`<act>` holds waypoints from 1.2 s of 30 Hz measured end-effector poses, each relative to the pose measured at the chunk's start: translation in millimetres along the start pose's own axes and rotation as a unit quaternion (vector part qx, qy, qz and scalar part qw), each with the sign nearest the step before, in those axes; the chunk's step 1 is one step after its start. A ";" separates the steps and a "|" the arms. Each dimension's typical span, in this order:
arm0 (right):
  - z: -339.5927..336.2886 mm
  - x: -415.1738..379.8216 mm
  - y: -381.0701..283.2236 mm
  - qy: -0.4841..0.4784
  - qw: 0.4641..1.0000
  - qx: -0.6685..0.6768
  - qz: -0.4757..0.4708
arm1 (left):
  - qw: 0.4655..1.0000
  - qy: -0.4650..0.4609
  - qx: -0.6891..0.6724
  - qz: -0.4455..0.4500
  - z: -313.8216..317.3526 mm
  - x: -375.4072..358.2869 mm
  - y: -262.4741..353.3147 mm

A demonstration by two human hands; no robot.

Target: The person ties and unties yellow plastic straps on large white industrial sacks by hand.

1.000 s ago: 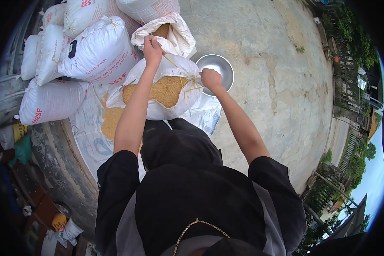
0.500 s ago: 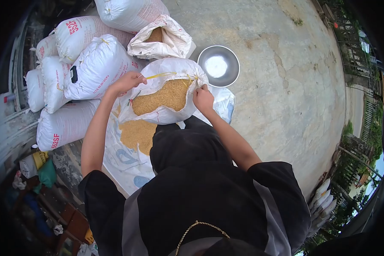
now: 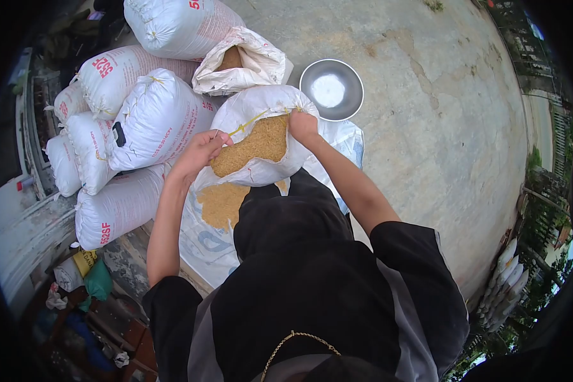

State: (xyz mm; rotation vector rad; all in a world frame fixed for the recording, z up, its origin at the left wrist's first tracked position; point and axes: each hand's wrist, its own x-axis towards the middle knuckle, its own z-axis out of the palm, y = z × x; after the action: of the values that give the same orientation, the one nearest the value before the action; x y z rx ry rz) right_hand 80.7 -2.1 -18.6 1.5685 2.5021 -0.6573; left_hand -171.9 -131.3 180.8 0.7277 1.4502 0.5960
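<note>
An open white sack (image 3: 264, 99) full of golden-brown grain (image 3: 254, 149) stands in front of my legs. My left hand (image 3: 204, 151) is closed in a pinch on a yellow string (image 3: 248, 124) at the sack's left side. The string stretches across the opening toward the right rim. My right hand (image 3: 304, 125) is closed on the sack's rim at the right, near the string's other end. Loose grain (image 3: 221, 204) lies on a white sheet (image 3: 200, 248) beneath the sack.
Several filled white sacks (image 3: 159, 118) are piled at the left. Another open sack (image 3: 261, 63) stands behind mine. A metal bowl (image 3: 331, 90) rests on the concrete floor (image 3: 426, 165) at the right. Bags and clutter lie at the lower left.
My left hand has moved down and closer to the grain, and the yellow string now slopes down toward it. My right hand stays at the rim. The whole view has shifted slightly.
</note>
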 end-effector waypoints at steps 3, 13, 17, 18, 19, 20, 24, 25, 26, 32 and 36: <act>9.0 5.5 3.6 0.008 0.998 -0.051 -0.047 | 0.999 0.000 -0.054 0.007 -0.9 0.9 -4.3; -6.3 -30.4 20.9 -0.010 0.987 -0.103 -0.125 | 0.924 0.125 -0.351 0.083 -23.6 42.6 -6.8; -11.9 -3.6 14.1 -0.023 0.983 -0.124 -0.137 | 0.939 0.138 -0.293 0.113 -11.5 30.7 9.1; -28.9 14.4 10.9 -0.188 0.968 -0.122 -0.113 | 0.938 0.141 -0.296 0.111 -4.0 24.1 11.8; -47.4 32.7 5.4 -0.347 0.927 -0.117 -0.086 | 0.946 0.139 -0.271 0.109 4.2 17.0 13.8; -65.7 52.3 -2.7 -0.395 0.912 -0.097 -0.055 | 0.953 0.138 -0.245 0.110 10.7 11.4 15.2; -47.3 136.8 -30.0 -0.102 0.981 0.048 -0.157 | 0.948 0.161 -0.257 0.094 25.8 -6.6 4.2; -37.7 154.2 -41.7 -0.149 0.974 0.051 -0.161 | 0.929 0.199 -0.298 0.096 21.8 -8.2 -0.8; -25.5 167.1 -52.9 -0.198 0.965 0.052 -0.164 | 0.905 0.238 -0.338 0.097 20.7 -9.8 -5.3; 56.3 210.0 -94.7 -0.379 0.887 0.089 -0.247 | 0.824 0.290 -0.470 0.128 28.1 1.3 -16.4; 57.2 198.4 -103.6 -0.366 0.898 0.067 -0.233 | 0.796 0.314 -0.502 0.127 32.5 1.0 -32.3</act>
State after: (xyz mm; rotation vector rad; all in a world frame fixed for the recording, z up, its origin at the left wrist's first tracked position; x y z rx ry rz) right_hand -108.6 100.3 -102.7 0.5311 2.2295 -1.2220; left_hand -141.7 -154.4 155.3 -0.1792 1.3366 1.7649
